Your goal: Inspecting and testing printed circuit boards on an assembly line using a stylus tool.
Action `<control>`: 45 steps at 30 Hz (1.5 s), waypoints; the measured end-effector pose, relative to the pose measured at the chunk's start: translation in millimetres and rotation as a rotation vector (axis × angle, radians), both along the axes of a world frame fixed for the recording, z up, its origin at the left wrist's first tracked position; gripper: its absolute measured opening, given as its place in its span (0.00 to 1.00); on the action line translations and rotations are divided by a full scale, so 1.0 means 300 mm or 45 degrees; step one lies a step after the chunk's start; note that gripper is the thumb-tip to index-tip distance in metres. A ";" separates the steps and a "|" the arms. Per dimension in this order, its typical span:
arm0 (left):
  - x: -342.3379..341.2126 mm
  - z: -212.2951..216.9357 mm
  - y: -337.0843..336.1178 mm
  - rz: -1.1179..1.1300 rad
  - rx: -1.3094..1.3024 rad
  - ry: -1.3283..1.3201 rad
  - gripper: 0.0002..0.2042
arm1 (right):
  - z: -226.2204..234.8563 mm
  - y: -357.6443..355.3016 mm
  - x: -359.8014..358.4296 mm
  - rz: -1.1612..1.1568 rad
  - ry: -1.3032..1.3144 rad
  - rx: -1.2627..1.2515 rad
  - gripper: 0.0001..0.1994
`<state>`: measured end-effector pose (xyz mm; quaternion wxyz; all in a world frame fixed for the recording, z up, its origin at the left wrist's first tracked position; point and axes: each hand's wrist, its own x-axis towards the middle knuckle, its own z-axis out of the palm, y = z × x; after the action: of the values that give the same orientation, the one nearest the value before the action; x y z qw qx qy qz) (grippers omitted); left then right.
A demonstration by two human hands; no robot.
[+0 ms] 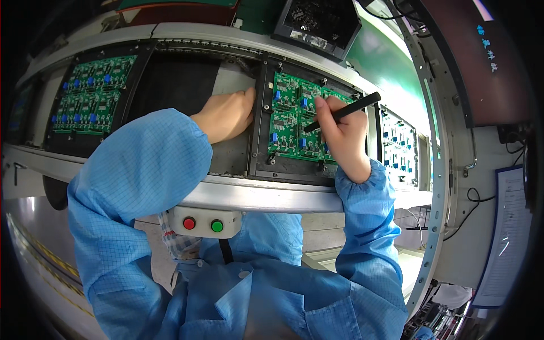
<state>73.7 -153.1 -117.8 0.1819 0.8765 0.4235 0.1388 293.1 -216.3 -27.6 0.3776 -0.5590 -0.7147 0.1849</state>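
Green circuit boards (286, 122) with blue components sit in a black carrier frame (294, 174) on the conveyor, right of centre. My right hand (345, 133) pinches a black pen (357, 106). It slants down to the left, its lower end over the middle of the boards; whether it touches them I cannot tell. Against the carrier's left edge rests my left hand (226, 115), its fingers curled in. Whatever those fingers hold, if anything, is hidden from view.
Another carrier with green boards (93, 93) lies further left, and brighter-lit boards (399, 144) lie to the right. A metal rail (260, 195) runs along the front, above a box with red and green buttons (204, 222). Behind the conveyor stands a dark monitor (320, 25).
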 end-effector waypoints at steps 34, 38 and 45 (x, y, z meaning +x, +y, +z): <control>0.104 -0.039 0.009 0.060 -0.164 0.416 0.20 | 0.103 -0.006 0.050 0.071 0.152 -0.049 0.14; 0.103 0.004 0.001 0.122 -0.191 0.537 0.21 | 0.121 0.156 0.105 -0.069 -0.083 0.095 0.14; 0.089 0.056 -0.015 0.117 -0.178 0.483 0.21 | 0.041 0.275 0.108 -0.091 -0.190 0.058 0.14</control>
<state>100.4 -157.5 -101.1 0.1529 0.8519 0.4983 -0.0503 325.5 -133.8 -15.2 0.3421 -0.5878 -0.7244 0.1128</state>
